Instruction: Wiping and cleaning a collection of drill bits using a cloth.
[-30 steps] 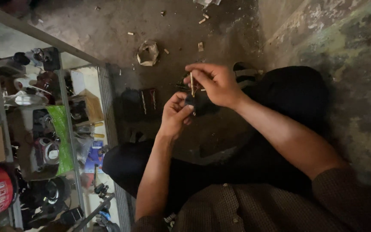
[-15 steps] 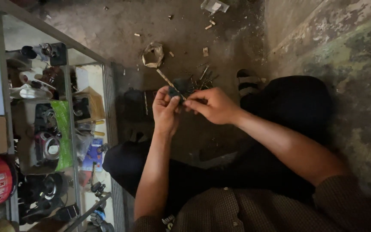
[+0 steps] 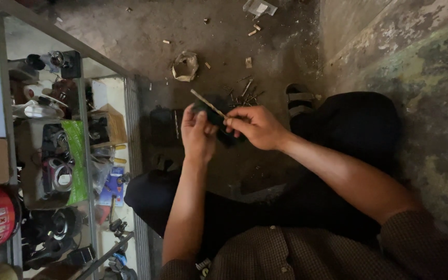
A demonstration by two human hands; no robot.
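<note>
The right hand (image 3: 257,127) is pinching a thin, pale metal rod (image 3: 208,103) between thumb and fingertips, the rod slanting up and to the left. The left hand (image 3: 198,132) is closing around a small dark object (image 3: 211,115), too shadowed to identify, just under the rod, and both hands are meeting above the dirty concrete floor (image 3: 130,36). A loose pile of small metal pieces (image 3: 245,93) is lying just beyond the hands, with a crumpled pale wrapper (image 3: 185,66) farther off. A glass-fronted display cabinet (image 3: 53,150) of packaged goods is standing at the left.
</note>
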